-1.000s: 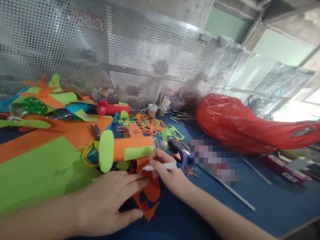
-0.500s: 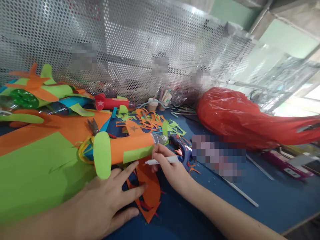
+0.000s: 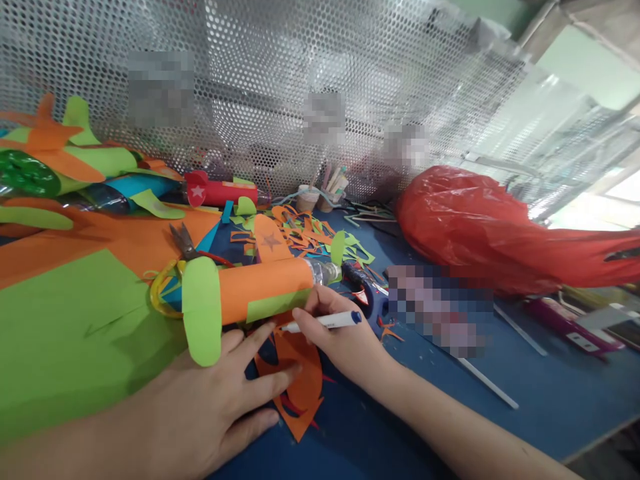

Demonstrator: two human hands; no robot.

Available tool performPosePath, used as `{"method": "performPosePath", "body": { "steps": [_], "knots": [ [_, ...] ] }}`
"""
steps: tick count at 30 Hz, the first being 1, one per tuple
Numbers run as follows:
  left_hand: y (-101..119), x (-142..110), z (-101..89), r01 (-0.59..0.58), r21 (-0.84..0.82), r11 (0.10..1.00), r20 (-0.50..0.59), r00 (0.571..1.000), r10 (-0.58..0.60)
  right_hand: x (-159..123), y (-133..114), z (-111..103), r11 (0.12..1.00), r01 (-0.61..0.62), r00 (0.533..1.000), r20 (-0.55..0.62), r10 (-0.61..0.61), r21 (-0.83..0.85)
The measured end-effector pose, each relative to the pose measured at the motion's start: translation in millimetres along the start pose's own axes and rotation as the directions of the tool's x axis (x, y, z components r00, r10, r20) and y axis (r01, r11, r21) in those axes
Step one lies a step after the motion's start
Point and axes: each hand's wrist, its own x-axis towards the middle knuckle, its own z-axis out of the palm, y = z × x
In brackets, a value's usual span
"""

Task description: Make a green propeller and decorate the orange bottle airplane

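A white marker with a blue end (image 3: 337, 321) is pinched in my right hand (image 3: 345, 343). Its tip points left, at the upper part of a rounded orange paper wing (image 3: 307, 373). My left hand (image 3: 220, 390) lies with fingers spread, the fingertips resting on that wing's left side. Just above both hands lies a model plane (image 3: 265, 288), a clear plastic bottle wrapped in orange paper with a green strip. A green oval tailpiece (image 3: 201, 310) stands at its left end, and a far wing (image 3: 273, 238) bears a dark star.
Yellow-handled scissors (image 3: 184, 241) lie behind the tail. Green paper sheets (image 3: 65, 333) cover the left side. Paper scraps (image 3: 300, 227) are heaped beyond the plane. A blue glue gun (image 3: 367, 293) and a red plastic bag (image 3: 460, 230) are at right; other bottle planes (image 3: 75, 160) sit back left.
The marker tip has shifted slightly left and down along the orange wing, and the blue end now shows. My left hand stays almost in place. The view has tilted a little.
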Motion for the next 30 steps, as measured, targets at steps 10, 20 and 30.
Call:
{"method": "performPosePath", "body": {
  "steps": [10, 20, 30],
  "knots": [
    [-2.0, 0.9, -3.2, -0.042, 0.091, 0.995, -0.042, 0.998, 0.046, 4.9, -3.3, -7.3, 0.988, 0.023, 0.997, -0.074, -0.035, -0.155],
    [-2.6, 1.6, -2.9, -0.050, 0.128, 0.991, -0.006, 0.999, 0.051, 1.3, -11.8, -10.3, 0.976, 0.055, 0.996, -0.053, -0.067, -0.210],
    [-0.9, 1.4, -6.9, -0.064, 0.130, 0.989, -0.014, 0.998, 0.067, -7.6, -12.9, -3.9, 0.996, 0.027, 0.996, 0.084, -0.019, -0.090]
  ]
}}
